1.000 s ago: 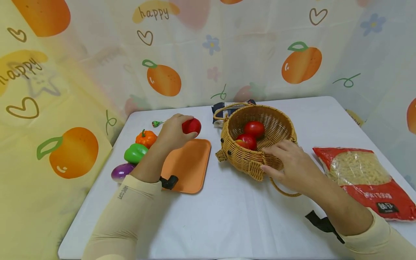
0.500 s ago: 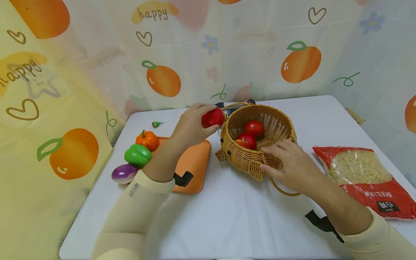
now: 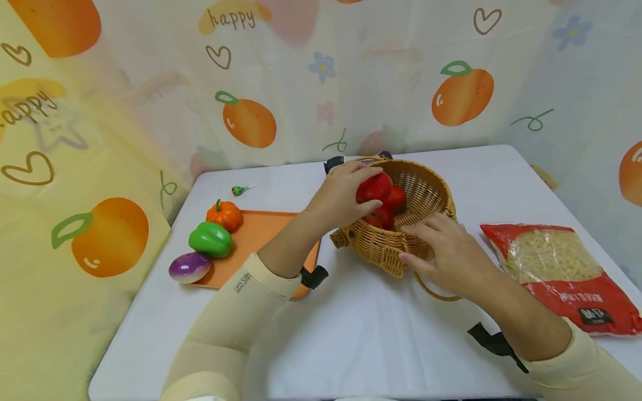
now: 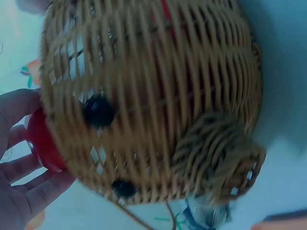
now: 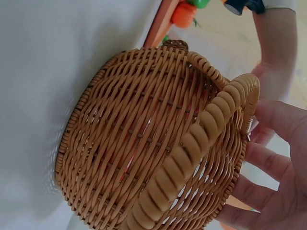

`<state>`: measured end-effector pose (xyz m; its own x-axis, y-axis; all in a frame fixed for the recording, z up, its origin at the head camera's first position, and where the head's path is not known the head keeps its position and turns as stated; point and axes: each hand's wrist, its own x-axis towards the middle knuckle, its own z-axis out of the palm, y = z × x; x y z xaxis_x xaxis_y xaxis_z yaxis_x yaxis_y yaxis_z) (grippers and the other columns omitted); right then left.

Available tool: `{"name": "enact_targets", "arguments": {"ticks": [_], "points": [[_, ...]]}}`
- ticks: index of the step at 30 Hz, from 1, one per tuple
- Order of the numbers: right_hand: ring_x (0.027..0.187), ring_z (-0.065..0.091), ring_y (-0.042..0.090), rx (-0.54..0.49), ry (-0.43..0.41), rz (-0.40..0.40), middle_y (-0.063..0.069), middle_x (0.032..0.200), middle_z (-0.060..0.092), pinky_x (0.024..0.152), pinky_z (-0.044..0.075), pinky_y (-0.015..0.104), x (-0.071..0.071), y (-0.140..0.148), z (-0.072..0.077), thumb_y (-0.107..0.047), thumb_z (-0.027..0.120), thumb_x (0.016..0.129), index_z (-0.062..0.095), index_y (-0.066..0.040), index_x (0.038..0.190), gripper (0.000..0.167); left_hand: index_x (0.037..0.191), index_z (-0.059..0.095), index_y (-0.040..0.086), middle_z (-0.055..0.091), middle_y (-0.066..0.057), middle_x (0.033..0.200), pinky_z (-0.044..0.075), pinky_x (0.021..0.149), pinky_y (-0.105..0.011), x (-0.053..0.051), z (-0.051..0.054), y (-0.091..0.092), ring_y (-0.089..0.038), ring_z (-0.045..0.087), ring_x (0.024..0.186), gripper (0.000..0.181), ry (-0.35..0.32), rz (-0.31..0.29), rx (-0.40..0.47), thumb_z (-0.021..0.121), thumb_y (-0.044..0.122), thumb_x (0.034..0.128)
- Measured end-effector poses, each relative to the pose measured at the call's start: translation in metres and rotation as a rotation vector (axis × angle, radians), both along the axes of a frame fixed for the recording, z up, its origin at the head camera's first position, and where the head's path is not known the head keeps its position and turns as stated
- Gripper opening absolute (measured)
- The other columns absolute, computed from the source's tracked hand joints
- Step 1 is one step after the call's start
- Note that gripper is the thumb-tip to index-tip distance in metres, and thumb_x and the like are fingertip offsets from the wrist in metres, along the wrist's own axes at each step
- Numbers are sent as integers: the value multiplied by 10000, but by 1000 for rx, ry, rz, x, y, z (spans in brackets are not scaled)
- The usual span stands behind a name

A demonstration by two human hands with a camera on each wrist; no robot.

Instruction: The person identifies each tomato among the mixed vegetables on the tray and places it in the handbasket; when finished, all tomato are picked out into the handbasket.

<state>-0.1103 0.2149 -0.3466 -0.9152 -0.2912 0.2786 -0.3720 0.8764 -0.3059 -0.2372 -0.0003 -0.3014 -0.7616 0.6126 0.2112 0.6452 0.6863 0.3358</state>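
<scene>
My left hand (image 3: 346, 192) grips a round red fruit (image 3: 377, 187), its exact kind unclear, over the left side of the wicker basket (image 3: 376, 245). In the left wrist view the fruit (image 4: 44, 141) shows between thumb and fingers at the basket's rim. More red fruits (image 3: 396, 199) lie inside the basket, partly hidden by the hand. My right hand (image 3: 451, 253) holds the basket's near right rim, fingers over the edge and thumb outside. From the right wrist, the basket's thick handle (image 5: 177, 175) hangs on the near side.
An orange tray (image 3: 253, 223) lies at the left, with an orange pumpkin (image 3: 224, 215), a green bell pepper (image 3: 210, 239) and a purple eggplant-like piece (image 3: 189, 268) along its left side. A lollipop (image 3: 241, 190) lies behind. A red pasta bag (image 3: 562, 273) is at the right.
My left hand has carried the red fruit rightward from above the tray to over the basket. My right hand has stayed on the basket rim.
</scene>
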Motion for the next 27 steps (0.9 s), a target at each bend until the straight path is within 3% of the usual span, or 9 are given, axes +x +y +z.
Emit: {"name": "enact_targets", "arguments": {"ticks": [7,15,21,27], "points": [[1192,554,350,-6,3,-10,134,1228,645,973,496,598,0,-1,0,-332,788,885,702,-142,1277,444,1529,488,236,502,-34,1495,552,1018,-418,-4,-10,17,-252,516,1329,662,-65,-28,-81,747,365,933],[1195,551,355,0,-12,-11,142,1235,641,988,485,607,1,-1,1,-340,785,888,699,-131,1283,455,1547,465,240,462,-54,1548,492,1095,-455,-4,-14,19,-278,455,1407,708,-63,-35,-102,764,371,919],[1262,514,387,1,-47,-13,173,1314,613,1028,457,633,2,-2,2,-377,768,902,688,-150,1306,471,1543,472,260,428,-30,1583,481,1105,-449,1,-10,9,-282,407,1445,668,-40,-33,-77,724,403,940],[1281,518,387,35,-23,-4,169,1328,620,1040,466,632,2,0,1,-405,771,893,679,-152,1319,504,1553,456,269,401,-33,1606,377,1194,-467,5,-4,-15,-281,343,1495,641,14,-6,-92,664,446,973]]}}
